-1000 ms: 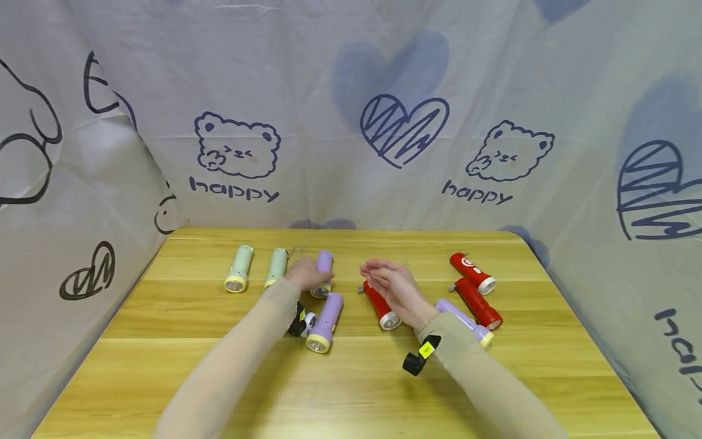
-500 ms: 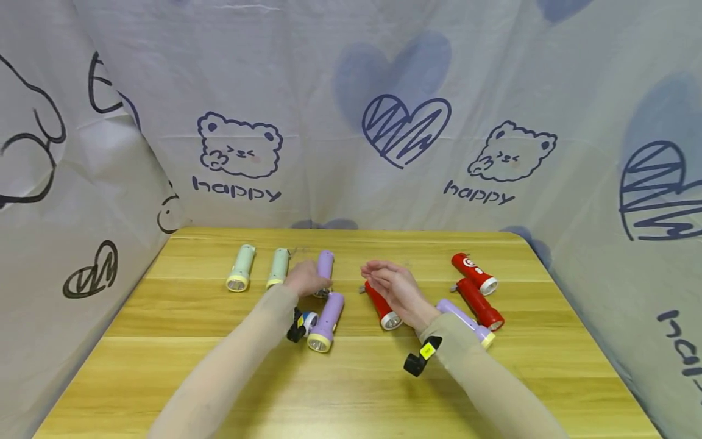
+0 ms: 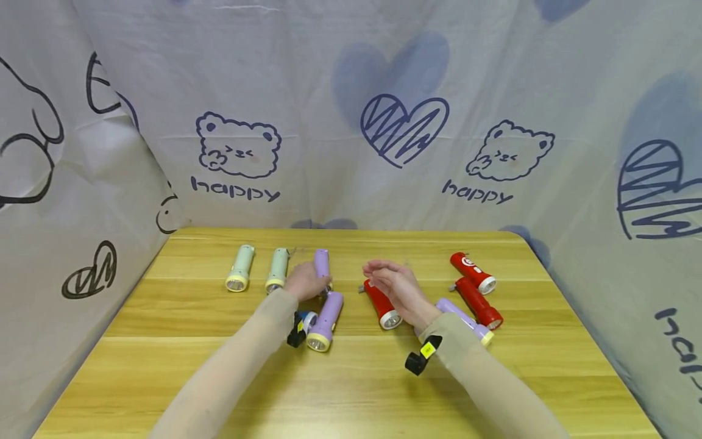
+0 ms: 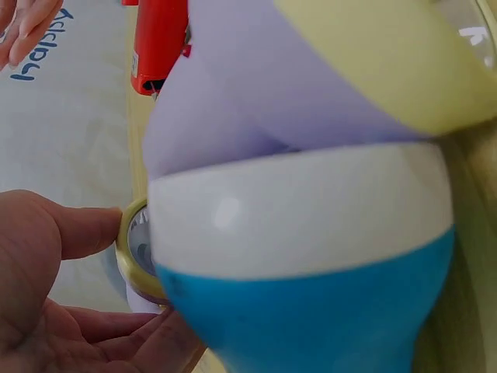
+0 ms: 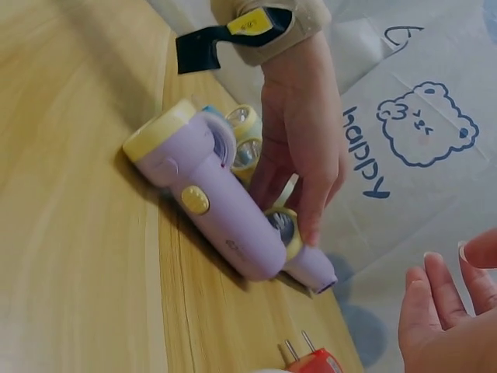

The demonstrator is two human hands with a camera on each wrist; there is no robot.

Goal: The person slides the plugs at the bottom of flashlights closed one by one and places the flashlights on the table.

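My left hand (image 3: 304, 282) pinches the yellow-rimmed head of a purple flashlight (image 3: 322, 262), thumb on one side and fingers on the other. In the right wrist view, this flashlight (image 5: 311, 268) lies low over the table, its tail pointing away. Nearer me lies another purple flashlight (image 3: 329, 314) with a yellow head. Beside it, a blue flashlight (image 4: 311, 318) with a white ring fills much of the left wrist view; my left wrist mostly hides it in the head view. My right hand (image 3: 397, 289) hovers palm inward, fingers extended and holding nothing, beside a red flashlight (image 3: 378, 302).
Two pale green flashlights (image 3: 241, 265) lie on the left of the wooden table (image 3: 351, 390). On the right are two red flashlights (image 3: 479, 305) and a purple one (image 3: 460, 317), partly behind my right wrist. A printed white cloth (image 3: 318, 183) stands around the table's back and sides.
The tail of the purple flashlight in my left hand has swung slightly left, and the hand has turned a little with it. My right hand stays almost still.
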